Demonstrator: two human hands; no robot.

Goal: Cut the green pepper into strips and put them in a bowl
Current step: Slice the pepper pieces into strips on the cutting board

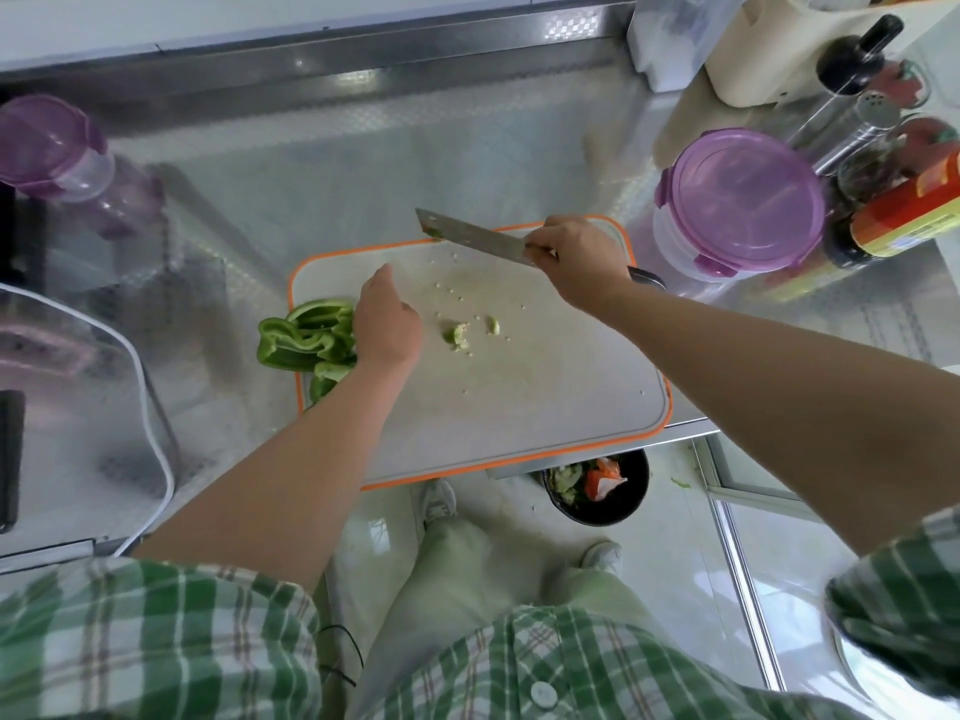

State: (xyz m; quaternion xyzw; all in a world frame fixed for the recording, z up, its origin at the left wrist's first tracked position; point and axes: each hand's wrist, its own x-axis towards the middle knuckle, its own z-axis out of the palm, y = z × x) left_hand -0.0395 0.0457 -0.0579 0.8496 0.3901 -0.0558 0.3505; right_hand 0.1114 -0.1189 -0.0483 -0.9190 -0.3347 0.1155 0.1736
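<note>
The right hand (576, 262), in the upper middle of the frame, is closed around the handle of a knife (472, 236), gripping it where the handle meets the blade. The blade points toward the upper left, over the far edge of the cutting board (545, 397), and a bit of green sticks to its tip.

The left hand (387, 324), left of centre, lies back-up against the green pepper (301, 335). Its fingers bend down out of sight, so it cannot be told whether they grip the pieces or only rest on them. The pepper lies in opened, curled pieces at the left edge of the orange-rimmed board, partly overhanging it.

Pale core scraps (457, 336) and loose seeds are scattered in the middle of the board. The board sits on a steel counter (363, 163), its near edge jutting past the counter's front. A purple-lidded container (743, 194) stands at the upper right, just beside the board. Below the board, on the floor, is a dark bin (597, 491) holding vegetable scraps.
</note>
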